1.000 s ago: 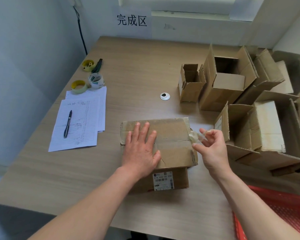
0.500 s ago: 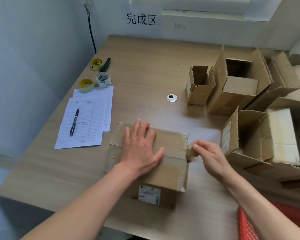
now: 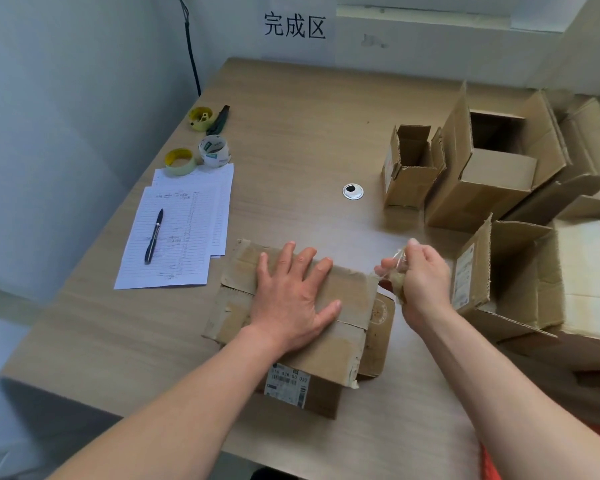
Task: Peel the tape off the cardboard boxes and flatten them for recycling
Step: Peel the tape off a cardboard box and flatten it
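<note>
On the table (image 3: 291,150), box (image 3: 333,355) lies angled, long axis left-right.

Person, two bare forearms: left hand (image 3: 293,299) and right hand (image 3: 420,278) ungloved; no sleeves, rings or watch visible.

A wooden desk (image 3: 291,140) carries lined papers (image 3: 174,237) with a pen (image 3: 154,235) on them, two tape rolls (image 3: 179,161) just beyond, a closed cardboard box (image 3: 302,323) at the near edge, and open boxes (image 3: 482,171) crowded together on the right side.
</note>
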Tool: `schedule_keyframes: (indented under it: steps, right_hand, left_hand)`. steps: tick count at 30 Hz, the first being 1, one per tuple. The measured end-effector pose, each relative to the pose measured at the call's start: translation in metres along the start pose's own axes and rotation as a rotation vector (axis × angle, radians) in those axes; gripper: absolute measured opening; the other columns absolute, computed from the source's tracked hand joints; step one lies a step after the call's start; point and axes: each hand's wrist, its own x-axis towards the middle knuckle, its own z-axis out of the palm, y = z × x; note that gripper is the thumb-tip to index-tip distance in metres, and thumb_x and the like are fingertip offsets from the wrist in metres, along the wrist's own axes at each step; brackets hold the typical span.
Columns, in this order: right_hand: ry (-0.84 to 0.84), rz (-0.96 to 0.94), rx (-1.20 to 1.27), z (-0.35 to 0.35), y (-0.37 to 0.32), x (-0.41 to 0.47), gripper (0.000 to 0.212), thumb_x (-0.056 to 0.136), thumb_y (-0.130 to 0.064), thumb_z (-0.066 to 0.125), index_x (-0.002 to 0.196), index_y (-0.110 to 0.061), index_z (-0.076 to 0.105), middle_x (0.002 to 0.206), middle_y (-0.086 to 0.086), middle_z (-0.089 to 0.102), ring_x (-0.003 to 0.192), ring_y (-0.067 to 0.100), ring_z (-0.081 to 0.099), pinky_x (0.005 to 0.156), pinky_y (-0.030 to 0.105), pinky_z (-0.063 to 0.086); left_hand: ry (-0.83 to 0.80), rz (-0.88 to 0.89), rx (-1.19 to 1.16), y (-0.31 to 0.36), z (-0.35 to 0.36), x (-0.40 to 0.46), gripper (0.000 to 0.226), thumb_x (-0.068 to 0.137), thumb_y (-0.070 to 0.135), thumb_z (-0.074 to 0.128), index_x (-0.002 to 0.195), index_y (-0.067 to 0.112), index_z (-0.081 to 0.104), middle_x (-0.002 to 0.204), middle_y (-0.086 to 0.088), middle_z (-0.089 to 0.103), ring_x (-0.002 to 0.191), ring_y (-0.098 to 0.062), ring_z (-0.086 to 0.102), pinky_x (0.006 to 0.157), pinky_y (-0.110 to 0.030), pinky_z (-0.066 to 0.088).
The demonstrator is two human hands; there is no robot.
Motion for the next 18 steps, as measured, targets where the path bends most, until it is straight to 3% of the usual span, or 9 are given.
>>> schedule_keyframes:
  steps: [2, 4, 7, 10, 12, 15, 18]
  right_hand:
    - [0.024, 0.135, 0.064, 0.006, 0.002, 0.003, 0.008, 0.102, -0.019, 0.055, 0.098, -0.012, 0.052, 0.066, 0.009, 0.051, 0.048, 0.018, 0.055, 0.047, 0.027, 0.049]
    - [0.013, 0.190, 0.007, 0.007, 0.006, 0.006, 0.011, 0.100, -0.021, 0.059, 0.104, -0.012, 0.054, 0.066, 0.007, 0.049, 0.046, 0.016, 0.051, 0.045, 0.024, 0.047]
    - [-0.058, 0.183, -0.130, 0.008, 0.005, 0.004, 0.032, 0.102, -0.041, 0.051, 0.103, -0.011, 0.063, 0.070, 0.007, 0.049, 0.054, 0.016, 0.053, 0.054, 0.026, 0.047]
    - [-0.135, 0.226, -0.238, -0.001, 0.004, 0.002, 0.053, 0.102, -0.051, 0.042, 0.104, -0.006, 0.070, 0.077, 0.006, 0.057, 0.064, 0.018, 0.051, 0.066, 0.036, 0.051]
    - [-0.189, 0.200, -0.382, -0.011, 0.006, -0.001, 0.053, 0.098, -0.052, 0.045, 0.096, -0.006, 0.070, 0.077, 0.006, 0.061, 0.066, 0.019, 0.051, 0.067, 0.036, 0.048]
    - [-0.311, 0.015, -0.766, -0.024, 0.006, -0.005, 0.050, 0.083, -0.063, 0.056, 0.065, -0.017, 0.056, 0.060, -0.001, 0.047, 0.060, 0.017, 0.044, 0.064, 0.034, 0.036]
    - [-0.297, -0.115, -0.928, -0.025, 0.005, -0.006, 0.057, 0.090, -0.050, 0.064, 0.054, -0.007, 0.051, 0.045, -0.001, 0.040, 0.048, 0.017, 0.037, 0.055, 0.033, 0.030]
  left_hand:
    - [0.011, 0.004, -0.004, -0.001, 0.002, -0.004, 0.068, 0.084, 0.072, 0.033, 0.141, 0.035, 0.030, 0.152, 0.000, 0.036, 0.148, -0.032, 0.019, 0.114, -0.067, 0.013]
    - [0.016, 0.001, -0.018, -0.001, 0.006, -0.009, 0.068, 0.084, 0.071, 0.035, 0.141, 0.035, 0.030, 0.152, 0.001, 0.035, 0.148, -0.032, 0.018, 0.114, -0.067, 0.012]
    - [0.018, -0.011, -0.036, 0.000, 0.009, -0.011, 0.067, 0.083, 0.070, 0.035, 0.141, 0.036, 0.028, 0.152, 0.001, 0.033, 0.149, -0.032, 0.015, 0.115, -0.067, 0.009]
    - [0.016, -0.013, -0.035, 0.000, 0.009, -0.009, 0.068, 0.084, 0.071, 0.032, 0.141, 0.037, 0.024, 0.154, 0.001, 0.029, 0.150, -0.031, 0.010, 0.117, -0.066, 0.005]
    - [0.017, -0.013, -0.033, 0.000, 0.009, -0.009, 0.068, 0.084, 0.071, 0.031, 0.142, 0.037, 0.024, 0.154, 0.001, 0.028, 0.150, -0.031, 0.009, 0.117, -0.066, 0.004]
    - [0.035, -0.014, -0.035, 0.001, 0.011, -0.010, 0.068, 0.083, 0.070, 0.034, 0.141, 0.034, 0.031, 0.152, 0.000, 0.033, 0.149, -0.032, 0.016, 0.115, -0.068, 0.008]
    - [0.040, -0.012, -0.028, 0.001, 0.012, -0.009, 0.068, 0.083, 0.069, 0.035, 0.141, 0.033, 0.032, 0.151, 0.000, 0.035, 0.148, -0.033, 0.018, 0.114, -0.068, 0.010]
